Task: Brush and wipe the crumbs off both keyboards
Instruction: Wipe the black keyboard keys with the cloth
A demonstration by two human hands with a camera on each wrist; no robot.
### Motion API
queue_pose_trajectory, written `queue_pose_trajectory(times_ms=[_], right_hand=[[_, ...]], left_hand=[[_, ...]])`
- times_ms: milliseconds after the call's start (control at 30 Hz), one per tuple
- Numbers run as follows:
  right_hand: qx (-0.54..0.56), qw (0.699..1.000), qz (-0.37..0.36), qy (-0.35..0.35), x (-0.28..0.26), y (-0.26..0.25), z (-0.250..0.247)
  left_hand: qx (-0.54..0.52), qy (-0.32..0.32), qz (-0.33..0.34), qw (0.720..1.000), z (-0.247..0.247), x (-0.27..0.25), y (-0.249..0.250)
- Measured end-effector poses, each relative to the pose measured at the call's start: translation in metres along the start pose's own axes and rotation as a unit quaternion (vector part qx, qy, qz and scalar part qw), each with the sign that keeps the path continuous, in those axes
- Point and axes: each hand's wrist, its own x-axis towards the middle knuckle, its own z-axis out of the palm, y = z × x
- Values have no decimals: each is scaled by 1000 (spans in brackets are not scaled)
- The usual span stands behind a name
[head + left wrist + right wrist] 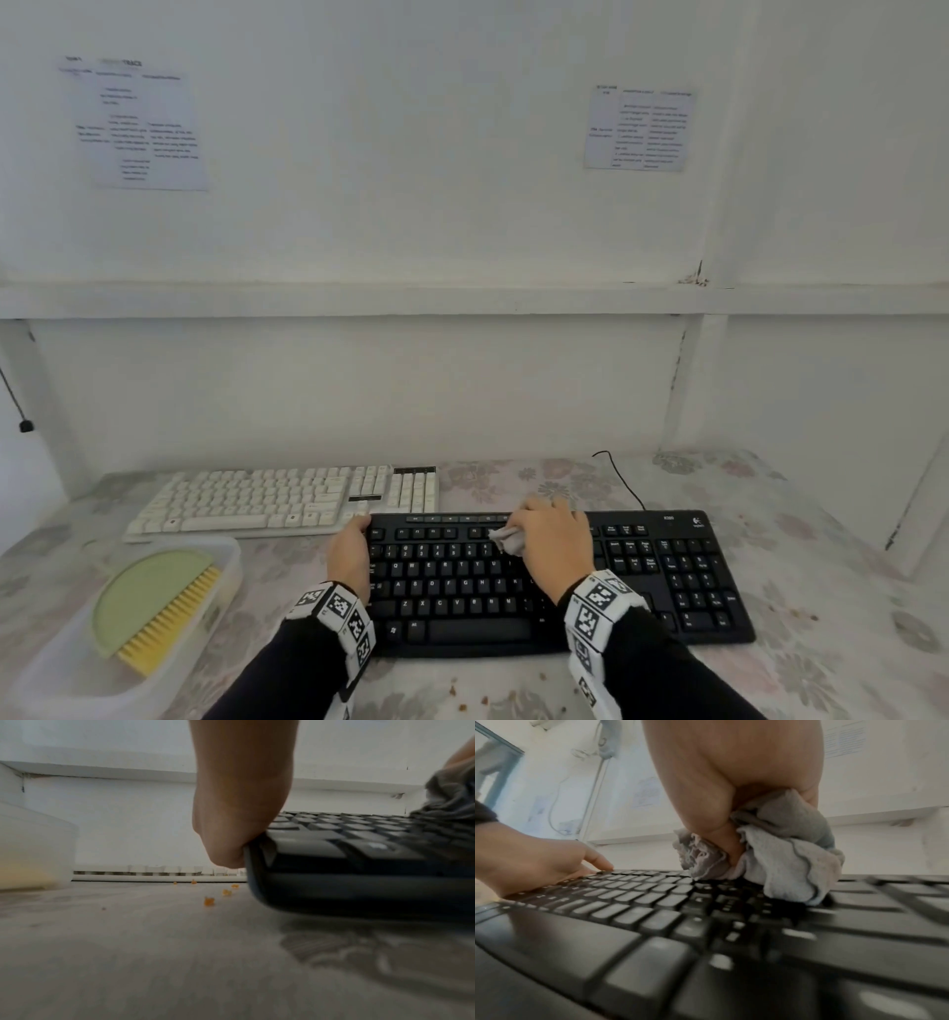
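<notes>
The black keyboard [667, 575] lies in front of me on the flowered tabletop, and the white keyboard [267, 501] sits behind it to the left. My right hand [554, 545] grips a crumpled grey cloth [508, 539] and presses it on the upper middle keys; the right wrist view shows the cloth [782, 866] bunched in my right hand [731, 770]. My left hand [352, 552] rests along the black keyboard's left edge, its fingers [598, 862] laid out straight at the top left corner. In the left wrist view my left hand [239, 801] touches the black keyboard [359, 852].
A green brush with yellow bristles [154, 601] lies in a clear plastic container [226, 550] at the left. Orange crumbs [454, 683] dot the table before the black keyboard, and more crumbs [209, 901] lie by its left end. A black cable [624, 480] runs back toward the wall.
</notes>
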Motion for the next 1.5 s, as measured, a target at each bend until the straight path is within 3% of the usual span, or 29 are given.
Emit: queue_pose_trajectory(times_ms=[467,800,900,1100,1300,1500], right_hand=[[-51,987,152,31,-23,98,-25],[-102,954,281,25,-28,112,-36],[-67,968,238,43,-19,93,-36],[54,997,40,32,10,10,-25],[67,990,-121,-27,21,-70,7],[31,978,-187,-83,18,-106,30]], left_hand=[[-17,-2,8,1000,-1,4,-4],[-10,2,18,1000,0,-1,-2],[-7,7,21,1000,0,4,-5],[-19,-9,24,999,0,3,-5],[-49,1,23,999,-1,-3,-2],[-97,-15,11,995,0,-2,0]])
